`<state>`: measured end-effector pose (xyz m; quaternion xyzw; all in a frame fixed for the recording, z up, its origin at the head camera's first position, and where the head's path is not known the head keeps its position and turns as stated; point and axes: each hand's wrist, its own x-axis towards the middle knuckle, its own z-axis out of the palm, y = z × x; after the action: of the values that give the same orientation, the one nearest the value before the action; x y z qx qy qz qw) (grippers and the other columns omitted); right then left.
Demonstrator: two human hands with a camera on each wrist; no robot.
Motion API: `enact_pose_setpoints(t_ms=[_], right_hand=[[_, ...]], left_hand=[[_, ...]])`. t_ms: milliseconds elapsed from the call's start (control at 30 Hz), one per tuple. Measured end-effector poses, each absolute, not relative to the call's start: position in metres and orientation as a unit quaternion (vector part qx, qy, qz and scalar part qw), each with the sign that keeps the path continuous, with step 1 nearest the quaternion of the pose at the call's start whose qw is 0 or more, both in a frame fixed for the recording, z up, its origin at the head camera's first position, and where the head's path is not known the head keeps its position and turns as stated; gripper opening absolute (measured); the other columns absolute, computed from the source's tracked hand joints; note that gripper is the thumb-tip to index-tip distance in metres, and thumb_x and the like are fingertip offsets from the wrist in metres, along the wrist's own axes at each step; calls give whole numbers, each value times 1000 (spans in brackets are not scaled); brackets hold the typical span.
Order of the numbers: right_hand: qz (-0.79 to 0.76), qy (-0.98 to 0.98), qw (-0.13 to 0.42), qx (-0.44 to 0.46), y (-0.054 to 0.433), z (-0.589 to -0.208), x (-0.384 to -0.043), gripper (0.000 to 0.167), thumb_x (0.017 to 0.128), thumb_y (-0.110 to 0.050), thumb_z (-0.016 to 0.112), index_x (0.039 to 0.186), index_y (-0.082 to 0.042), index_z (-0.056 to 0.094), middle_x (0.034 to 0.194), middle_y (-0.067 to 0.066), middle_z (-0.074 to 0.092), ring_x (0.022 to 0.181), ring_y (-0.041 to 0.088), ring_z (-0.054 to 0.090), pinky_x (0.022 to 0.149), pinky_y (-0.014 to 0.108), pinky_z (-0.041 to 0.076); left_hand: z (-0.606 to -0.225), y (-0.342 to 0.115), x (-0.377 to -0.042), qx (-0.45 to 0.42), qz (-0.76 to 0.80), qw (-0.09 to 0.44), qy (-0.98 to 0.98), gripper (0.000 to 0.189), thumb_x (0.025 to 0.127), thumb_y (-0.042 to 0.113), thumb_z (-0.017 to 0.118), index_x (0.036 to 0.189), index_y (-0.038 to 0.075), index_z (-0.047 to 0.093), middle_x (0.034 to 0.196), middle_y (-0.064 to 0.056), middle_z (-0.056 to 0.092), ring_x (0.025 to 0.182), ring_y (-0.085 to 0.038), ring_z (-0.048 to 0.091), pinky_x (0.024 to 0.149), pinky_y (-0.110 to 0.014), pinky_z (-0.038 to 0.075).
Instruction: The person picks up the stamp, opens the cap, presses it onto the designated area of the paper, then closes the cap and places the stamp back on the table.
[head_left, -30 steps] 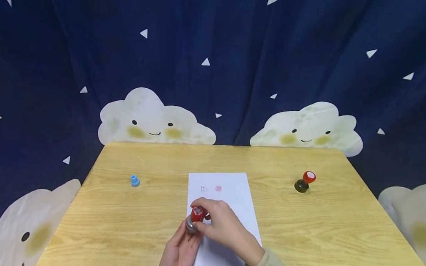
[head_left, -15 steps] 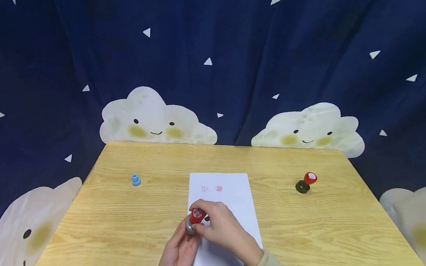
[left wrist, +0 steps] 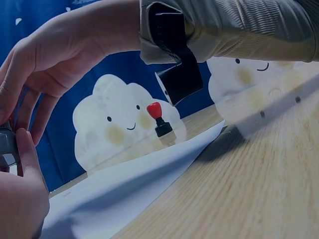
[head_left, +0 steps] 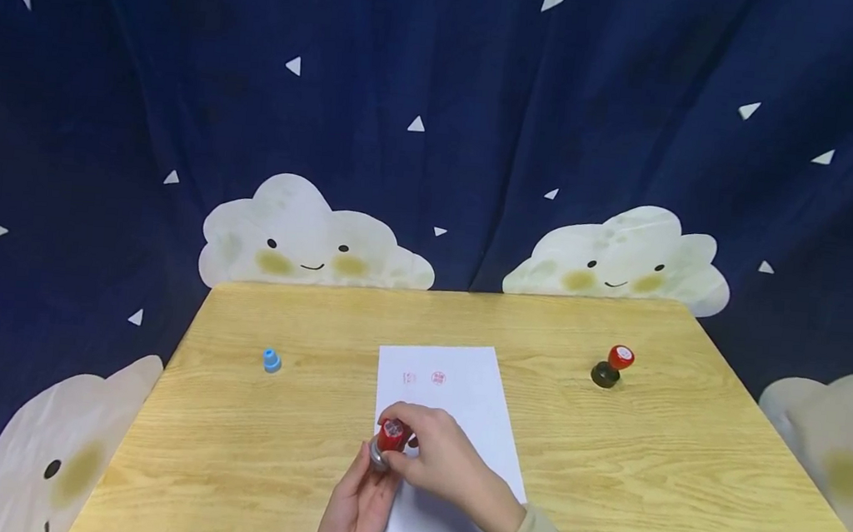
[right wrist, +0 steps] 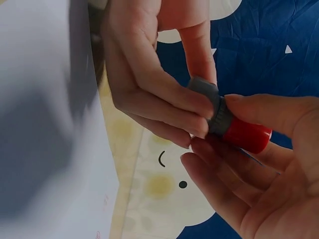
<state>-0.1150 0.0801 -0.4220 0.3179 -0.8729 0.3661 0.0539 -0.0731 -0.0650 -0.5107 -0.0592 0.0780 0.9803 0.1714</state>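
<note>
I hold the stamp (head_left: 391, 435) up over the left edge of the paper (head_left: 469, 413), tilted, with both hands on it. My left hand (head_left: 358, 511) curls its fingers round the grey end (right wrist: 203, 94), probably to steady it; my right hand (head_left: 441, 459) pinches the red handle (right wrist: 246, 136) between thumb and fingers, which likely gives me the better grip for turning or pulling. The sheet lies flat just in front of me, seemingly for easy reach, its red prints (head_left: 438, 378) near the far edge. The blue cap (head_left: 272, 361) and the black stamp (head_left: 610, 369) stand well apart, perhaps to leave my hands room.
</note>
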Motion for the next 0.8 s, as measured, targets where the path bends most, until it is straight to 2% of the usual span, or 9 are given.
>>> enact_pose_setpoints(t_ms=[200, 333, 533, 800], right_hand=[[361, -877, 43, 314, 79, -424, -111, 47, 76, -5, 82, 118, -11, 63, 107, -1, 67, 94, 9, 60, 82, 26, 57], [332, -888, 54, 314, 77, -429, -109, 59, 72, -5, 85, 125, -11, 60, 113, 1, 67, 99, 13, 59, 85, 28, 55], [318, -891, 81, 314, 76, -434, -107, 65, 68, -2, 87, 126, -11, 59, 111, 1, 66, 97, 13, 60, 85, 30, 56], [341, -881, 91, 315, 80, -434, -106, 66, 67, -1, 88, 125, -12, 59, 107, -1, 66, 91, 8, 61, 79, 25, 56]], left_hand=[[-510, -65, -73, -46, 981, 167, 91, 32, 108, 16, 38, 121, 0, 62, 129, -12, 61, 124, -19, 57, 119, -28, 27], [-511, -65, -73, -36, 982, 166, 85, 30, 108, 14, 39, 122, 1, 62, 130, -12, 61, 124, -20, 57, 119, -29, 26], [-515, -64, -72, 0, 981, 173, 82, 33, 109, 12, 34, 124, 1, 62, 132, -12, 60, 126, -18, 56, 120, -28, 23], [-514, -62, -72, -33, 978, 171, 119, 31, 108, 15, 38, 120, 2, 64, 129, -11, 62, 123, -16, 57, 119, -26, 28]])
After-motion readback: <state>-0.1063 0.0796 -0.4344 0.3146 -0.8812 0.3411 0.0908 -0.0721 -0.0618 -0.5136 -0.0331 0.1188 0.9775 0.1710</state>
